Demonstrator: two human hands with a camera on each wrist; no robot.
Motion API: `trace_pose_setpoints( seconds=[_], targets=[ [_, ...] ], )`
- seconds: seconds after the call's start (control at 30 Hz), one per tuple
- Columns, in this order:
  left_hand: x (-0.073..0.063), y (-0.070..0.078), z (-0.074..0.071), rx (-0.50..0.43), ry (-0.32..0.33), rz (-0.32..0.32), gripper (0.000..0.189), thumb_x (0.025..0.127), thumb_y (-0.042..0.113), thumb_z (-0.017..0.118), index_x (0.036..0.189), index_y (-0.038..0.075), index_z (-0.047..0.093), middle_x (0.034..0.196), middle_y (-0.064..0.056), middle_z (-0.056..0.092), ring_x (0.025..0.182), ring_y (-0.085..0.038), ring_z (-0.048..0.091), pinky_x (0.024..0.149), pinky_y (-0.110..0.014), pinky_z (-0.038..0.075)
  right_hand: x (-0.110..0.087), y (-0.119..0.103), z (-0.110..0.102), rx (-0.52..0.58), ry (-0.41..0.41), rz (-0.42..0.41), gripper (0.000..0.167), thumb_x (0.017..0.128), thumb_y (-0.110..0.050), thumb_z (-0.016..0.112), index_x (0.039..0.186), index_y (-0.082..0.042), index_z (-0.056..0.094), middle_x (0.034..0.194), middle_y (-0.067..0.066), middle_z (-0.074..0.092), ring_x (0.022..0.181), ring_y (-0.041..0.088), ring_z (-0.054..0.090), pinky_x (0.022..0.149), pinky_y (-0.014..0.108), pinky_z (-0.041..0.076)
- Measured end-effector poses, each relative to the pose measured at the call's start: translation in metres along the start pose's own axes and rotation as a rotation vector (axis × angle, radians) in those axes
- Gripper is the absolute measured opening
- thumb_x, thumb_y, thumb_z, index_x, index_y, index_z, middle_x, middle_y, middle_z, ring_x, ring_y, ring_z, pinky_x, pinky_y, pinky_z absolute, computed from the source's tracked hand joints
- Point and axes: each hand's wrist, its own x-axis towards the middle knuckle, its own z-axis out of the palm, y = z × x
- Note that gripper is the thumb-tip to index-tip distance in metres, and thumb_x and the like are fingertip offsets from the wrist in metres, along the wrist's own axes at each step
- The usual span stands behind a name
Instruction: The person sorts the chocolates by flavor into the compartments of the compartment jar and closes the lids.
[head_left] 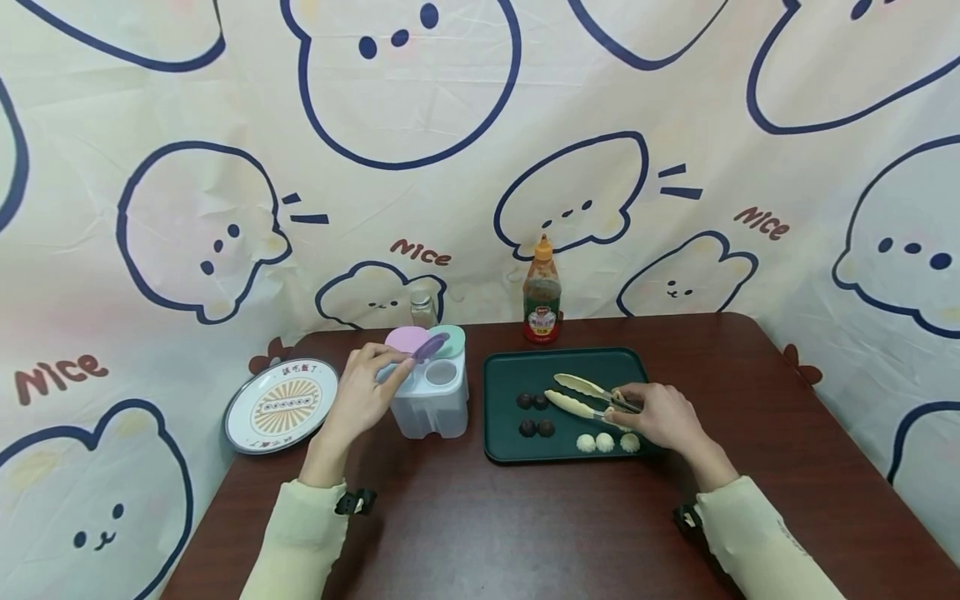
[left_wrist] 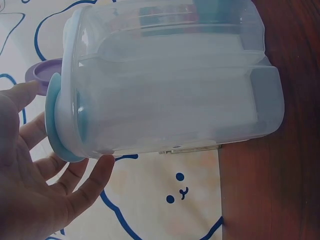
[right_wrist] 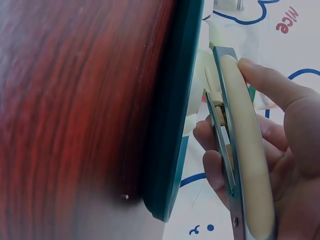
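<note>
My left hand (head_left: 363,393) pinches a raised purple lid (head_left: 431,347) on the clear multi-compartment container (head_left: 427,412). Under that lid is an uncovered round opening (head_left: 441,372). In the left wrist view, my thumb lies against the purple lid (left_wrist: 46,75), and the other fingers are near a light blue lid (left_wrist: 57,122). Pink (head_left: 407,337) and mint (head_left: 452,337) lids cover the back compartments. My right hand (head_left: 666,417) grips metal tongs with cream handles and tips (right_wrist: 245,145), spread over the green tray (head_left: 558,362). Dark balls (head_left: 528,427) and white swirled pieces (head_left: 604,442) lie on it.
A sauce bottle with an orange cap (head_left: 542,300) stands behind the tray. Behind the container is a small glass shaker (head_left: 422,308). A patterned round plate (head_left: 281,408) lies at the left edge of the brown table (head_left: 480,533). A printed cloth hangs close behind.
</note>
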Motion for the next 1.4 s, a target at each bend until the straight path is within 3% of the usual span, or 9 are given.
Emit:
trace_pose_setpoints(
  seconds=[0.3, 0.57, 0.83, 0.93, 1.13, 1.27, 1.4],
  targets=[
    [0.000, 0.000, 0.000, -0.006, 0.002, -0.002, 0.048, 0.099, 0.050, 0.055, 0.114, 0.010, 0.074, 0.124, -0.012, 0.060, 0.123, -0.031, 0.044, 0.103, -0.054, 0.036, 0.002, -0.003, 0.002, -0.008, -0.009, 0.010, 0.053, 0.084, -0.051, 0.075, 0.121, -0.014, 0.072, 0.116, 0.012, 0.074, 0.097, 0.030, 0.070, 0.071, 0.046, 0.054],
    [0.001, 0.000, 0.000, -0.003, 0.003, -0.002, 0.047, 0.098, 0.051, 0.055, 0.115, 0.010, 0.074, 0.124, -0.012, 0.060, 0.123, -0.031, 0.044, 0.103, -0.053, 0.037, 0.003, -0.002, 0.002, 0.009, -0.008, 0.020, 0.051, 0.083, -0.050, 0.076, 0.120, -0.015, 0.073, 0.115, 0.012, 0.074, 0.094, 0.026, 0.069, 0.062, 0.034, 0.047],
    [0.001, 0.001, 0.000, -0.008, -0.007, -0.016, 0.049, 0.098, 0.052, 0.054, 0.116, 0.011, 0.073, 0.125, -0.012, 0.059, 0.124, -0.031, 0.043, 0.103, -0.055, 0.036, -0.001, -0.001, -0.001, 0.021, -0.003, 0.035, 0.051, 0.084, -0.049, 0.076, 0.121, -0.014, 0.073, 0.117, 0.013, 0.074, 0.102, 0.032, 0.068, 0.072, 0.047, 0.053],
    [0.001, 0.001, 0.000, -0.006, -0.004, -0.010, 0.048, 0.098, 0.052, 0.054, 0.115, 0.011, 0.073, 0.124, -0.012, 0.059, 0.123, -0.031, 0.043, 0.103, -0.054, 0.037, -0.001, -0.003, -0.004, 0.029, 0.005, 0.041, 0.052, 0.084, -0.050, 0.076, 0.121, -0.015, 0.073, 0.117, 0.014, 0.074, 0.103, 0.033, 0.068, 0.072, 0.046, 0.053],
    [0.002, 0.000, 0.000, 0.000, 0.000, -0.002, 0.046, 0.099, 0.050, 0.055, 0.115, 0.011, 0.074, 0.124, -0.012, 0.060, 0.124, -0.031, 0.043, 0.104, -0.054, 0.036, 0.000, -0.007, -0.008, 0.063, 0.018, 0.037, 0.053, 0.084, -0.052, 0.075, 0.121, -0.014, 0.073, 0.117, 0.015, 0.073, 0.099, 0.029, 0.068, 0.065, 0.034, 0.048],
    [0.001, 0.000, 0.000, 0.001, -0.002, -0.010, 0.047, 0.098, 0.051, 0.055, 0.115, 0.011, 0.073, 0.125, -0.012, 0.059, 0.123, -0.031, 0.043, 0.103, -0.054, 0.037, 0.000, -0.012, -0.010, 0.088, 0.029, 0.017, 0.052, 0.084, -0.052, 0.075, 0.120, -0.015, 0.074, 0.115, 0.013, 0.074, 0.098, 0.027, 0.070, 0.064, 0.031, 0.047],
    [0.000, 0.001, 0.000, -0.002, -0.006, -0.012, 0.048, 0.099, 0.051, 0.054, 0.116, 0.010, 0.073, 0.125, -0.012, 0.059, 0.123, -0.031, 0.043, 0.103, -0.055, 0.037, 0.001, -0.019, -0.013, 0.107, 0.047, -0.009, 0.048, 0.084, -0.049, 0.076, 0.119, -0.015, 0.074, 0.112, 0.011, 0.076, 0.086, 0.019, 0.067, 0.062, 0.030, 0.043]
  ],
)
